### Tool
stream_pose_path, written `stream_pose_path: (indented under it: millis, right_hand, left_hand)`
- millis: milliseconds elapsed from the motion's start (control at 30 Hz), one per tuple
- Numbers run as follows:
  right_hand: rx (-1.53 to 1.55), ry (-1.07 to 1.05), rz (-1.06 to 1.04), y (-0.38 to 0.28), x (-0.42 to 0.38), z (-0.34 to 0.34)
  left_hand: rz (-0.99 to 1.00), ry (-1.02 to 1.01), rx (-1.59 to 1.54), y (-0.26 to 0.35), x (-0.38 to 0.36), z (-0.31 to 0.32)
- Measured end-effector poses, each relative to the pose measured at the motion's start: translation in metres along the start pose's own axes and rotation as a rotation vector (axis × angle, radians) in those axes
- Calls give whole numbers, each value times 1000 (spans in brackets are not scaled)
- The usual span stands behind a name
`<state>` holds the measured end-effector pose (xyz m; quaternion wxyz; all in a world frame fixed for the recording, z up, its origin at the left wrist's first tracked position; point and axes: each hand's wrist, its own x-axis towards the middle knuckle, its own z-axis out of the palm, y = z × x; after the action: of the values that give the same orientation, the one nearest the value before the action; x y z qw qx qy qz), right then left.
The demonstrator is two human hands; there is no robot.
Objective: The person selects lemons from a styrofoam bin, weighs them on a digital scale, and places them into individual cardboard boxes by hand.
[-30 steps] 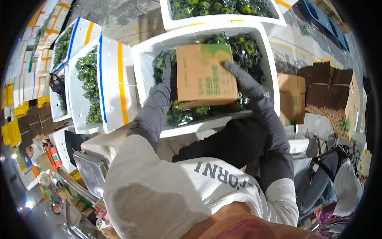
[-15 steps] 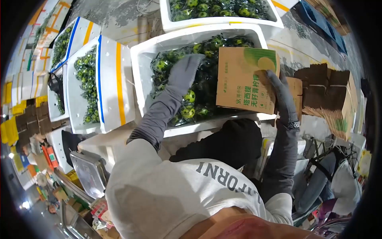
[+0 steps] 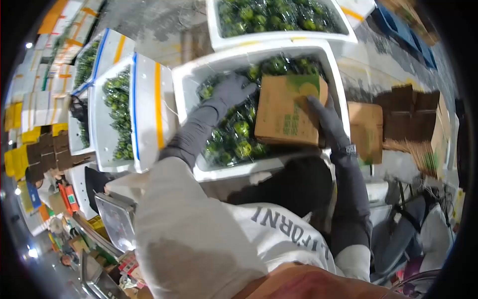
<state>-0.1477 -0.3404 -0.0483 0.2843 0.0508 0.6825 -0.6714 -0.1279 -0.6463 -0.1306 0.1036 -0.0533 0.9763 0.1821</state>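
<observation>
My right hand (image 3: pixel 326 119), in a grey glove, grips the right side of a brown cardboard carton (image 3: pixel 286 110) with a green print. The thumb lies on its top face; the other fingers are mostly hidden. The carton is over the right part of a white foam box (image 3: pixel 186 94) filled with green limes (image 3: pixel 242 128) in clear plastic. Inside the same box, at the left, my gloved left hand (image 3: pixel 231 90) rests on or just above the limes, fingers apart and nothing visibly held.
Another foam box (image 3: pixel 215 25) of limes stands beyond. More lime-filled foam boxes (image 3: pixel 102 142) are on the left. At right are another printed carton (image 3: pixel 366 130) and a stack of brown cardboard (image 3: pixel 411 117). A metal-framed tray (image 3: pixel 115 222) is at lower left.
The carton has moved left and slightly down in view with my right hand. My left hand's fingers have spread from a flatter pose. The whole view has shifted slightly.
</observation>
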Motion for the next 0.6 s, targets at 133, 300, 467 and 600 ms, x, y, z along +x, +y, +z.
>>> stream_pose_path:
  millis: [133,300,467,600]
  right_hand:
    - [57,31,-112,11,11,-1]
    - [53,-12,-59,-1,2,0]
    - [300,-217,109,19,2,-16]
    - [648,-320,118,-13,-40,4]
  left_hand:
    - [-132,-70,86,20,11,-1]
    - [-277,-532,-601,9,13,-46]
    - [-395,-498,-1399,52,-26,-28]
    - [-272,-253,-2041,71,-27,40]
